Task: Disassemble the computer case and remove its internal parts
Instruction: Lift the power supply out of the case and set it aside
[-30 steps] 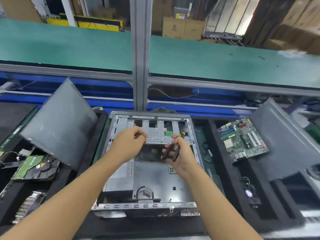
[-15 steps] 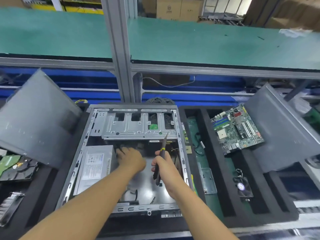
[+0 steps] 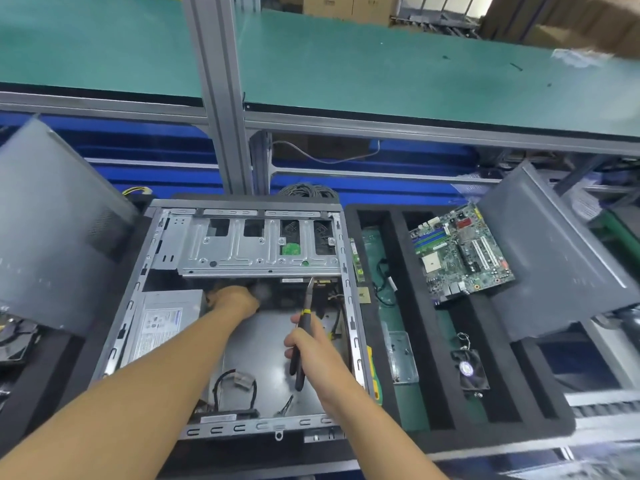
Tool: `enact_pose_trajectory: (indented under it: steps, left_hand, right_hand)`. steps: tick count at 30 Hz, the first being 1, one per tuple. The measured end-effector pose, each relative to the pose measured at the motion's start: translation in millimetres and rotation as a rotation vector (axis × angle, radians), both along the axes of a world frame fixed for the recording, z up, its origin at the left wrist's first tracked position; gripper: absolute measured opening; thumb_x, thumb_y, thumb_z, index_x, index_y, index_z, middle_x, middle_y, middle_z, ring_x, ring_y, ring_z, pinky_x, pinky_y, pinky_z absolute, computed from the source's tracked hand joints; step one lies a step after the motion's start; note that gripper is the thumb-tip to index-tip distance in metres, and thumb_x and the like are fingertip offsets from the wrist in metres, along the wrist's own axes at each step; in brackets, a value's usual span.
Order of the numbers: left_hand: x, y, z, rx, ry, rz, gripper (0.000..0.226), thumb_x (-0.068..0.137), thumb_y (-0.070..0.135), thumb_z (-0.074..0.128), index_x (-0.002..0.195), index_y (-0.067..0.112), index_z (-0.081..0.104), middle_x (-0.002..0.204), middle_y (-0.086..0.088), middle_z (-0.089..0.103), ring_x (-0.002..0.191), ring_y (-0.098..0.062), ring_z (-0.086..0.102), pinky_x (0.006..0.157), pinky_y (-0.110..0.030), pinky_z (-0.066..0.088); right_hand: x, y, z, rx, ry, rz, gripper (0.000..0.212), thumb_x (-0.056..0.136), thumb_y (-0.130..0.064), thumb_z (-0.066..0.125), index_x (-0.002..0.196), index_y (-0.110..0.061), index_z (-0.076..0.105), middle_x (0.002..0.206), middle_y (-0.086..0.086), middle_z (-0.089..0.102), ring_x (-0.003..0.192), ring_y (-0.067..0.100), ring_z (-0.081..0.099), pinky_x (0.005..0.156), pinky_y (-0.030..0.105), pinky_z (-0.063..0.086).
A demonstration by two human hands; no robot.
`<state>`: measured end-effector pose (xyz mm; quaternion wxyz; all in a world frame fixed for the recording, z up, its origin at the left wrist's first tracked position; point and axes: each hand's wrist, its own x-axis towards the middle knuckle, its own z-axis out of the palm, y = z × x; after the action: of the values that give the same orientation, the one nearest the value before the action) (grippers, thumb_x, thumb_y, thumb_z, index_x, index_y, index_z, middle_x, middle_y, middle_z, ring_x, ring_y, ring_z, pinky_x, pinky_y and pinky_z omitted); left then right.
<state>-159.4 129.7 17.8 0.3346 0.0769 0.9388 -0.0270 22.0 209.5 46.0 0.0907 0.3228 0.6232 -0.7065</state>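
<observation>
The case (image 3: pixel 136 299) lies open on its side in the middle of the desk (image 3: pixel 86 368), its open face turned up. Across its far end sits a metal drive cage (image 3: pixel 242 254), and a grey power supply (image 3: pixel 162 323) fills the left side below it. The left hand (image 3: pixel 235 301) reaches into the dark gap just under the cage's near edge, beside the power supply. Its fingers are lost in shadow and blur, so I cannot tell whether they hold anything. The right hand (image 3: pixel 311 348) is curled round the black handles of the pliers (image 3: pixel 304 320), which have a yellow band. The thin tip points away from the person and ends right at the cage's near edge, close to a small connector there. A looped black cable (image 3: pixel 235 382) rests on the bare case floor near the front rail, between the two forearms. To the right of the case lies a black foam tray (image 3: pixel 419 341) with long slots. A motherboard (image 3: pixel 460 251) lies tilted across its far end, and a small fan (image 3: pixel 469 368) sits in a slot nearer the person. A grey side panel (image 3: pixel 52 220) leans at the left of the case and another panel (image 3: pixel 547 254) at the far right, just beside the motherboard. Behind it all runs a green belt (image 3: pixel 381 64).
</observation>
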Motion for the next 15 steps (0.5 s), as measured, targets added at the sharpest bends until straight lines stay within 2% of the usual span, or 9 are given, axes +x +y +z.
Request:
enact_pose_trajectory:
  steps: [2, 4, 7, 11, 13, 15]
  left_hand:
    - [9, -6, -4, 0.108, 0.026, -0.034, 0.038, 0.092, 0.031, 0.062, 0.123, 0.009, 0.064, 0.131, -0.015, 0.061, 0.121, -0.032, 0.058, 0.101, -0.039, 0.049]
    - [19, -13, -2, 0.184, 0.019, -0.093, 0.031, 0.087, 0.025, 0.069, 0.114, 0.012, 0.066, 0.121, -0.012, 0.066, 0.111, -0.029, 0.063, 0.093, -0.035, 0.052]
    - [27, -24, 7, 0.284, -0.004, -0.208, 0.035, 0.084, 0.020, 0.073, 0.116, 0.015, 0.062, 0.120, -0.007, 0.064, 0.109, -0.026, 0.061, 0.089, -0.029, 0.047]
    - [27, -49, 21, 0.479, 0.028, -0.202, 0.026, 0.080, 0.014, 0.077, 0.087, 0.029, 0.057, 0.093, 0.006, 0.066, 0.084, -0.016, 0.058, 0.068, -0.020, 0.041]
    - [28, -60, 26, 0.511, 0.034, -0.248, 0.023, 0.083, 0.016, 0.076, 0.086, 0.032, 0.059, 0.090, 0.012, 0.062, 0.082, -0.011, 0.058, 0.061, -0.017, 0.039]
    - [29, -66, 28, 0.530, 0.060, -0.269, 0.021, 0.084, 0.016, 0.075, 0.085, 0.031, 0.061, 0.090, 0.014, 0.059, 0.083, -0.010, 0.058, 0.062, -0.017, 0.039]
  right_hand:
    - [-1, 1, 0, 0.003, -0.002, -0.014, 0.038, 0.072, -0.036, 0.051, 0.110, -0.034, 0.055, 0.095, -0.002, 0.055, 0.087, 0.017, 0.054, 0.086, 0.037, 0.045]
    - [-1, 2, 1, -0.002, -0.002, -0.044, 0.037, 0.070, -0.034, 0.052, 0.107, -0.031, 0.055, 0.094, -0.003, 0.055, 0.085, 0.018, 0.053, 0.083, 0.037, 0.043]
    - [0, 4, 3, -0.020, -0.006, -0.083, 0.038, 0.070, -0.033, 0.053, 0.107, -0.026, 0.056, 0.089, -0.003, 0.053, 0.084, 0.020, 0.051, 0.081, 0.035, 0.040]
    - [0, 6, 4, -0.069, -0.003, -0.106, 0.035, 0.077, -0.027, 0.053, 0.111, -0.022, 0.055, 0.089, 0.002, 0.052, 0.083, 0.021, 0.050, 0.078, 0.034, 0.040]
    - [0, 5, 4, -0.087, 0.003, -0.121, 0.026, 0.085, -0.019, 0.051, 0.111, -0.018, 0.055, 0.086, 0.004, 0.051, 0.082, 0.022, 0.048, 0.078, 0.034, 0.039]
    - [-1, 4, 6, -0.110, 0.002, -0.135, 0.026, 0.084, -0.018, 0.052, 0.110, -0.016, 0.053, 0.083, 0.005, 0.051, 0.081, 0.023, 0.048, 0.075, 0.034, 0.040]
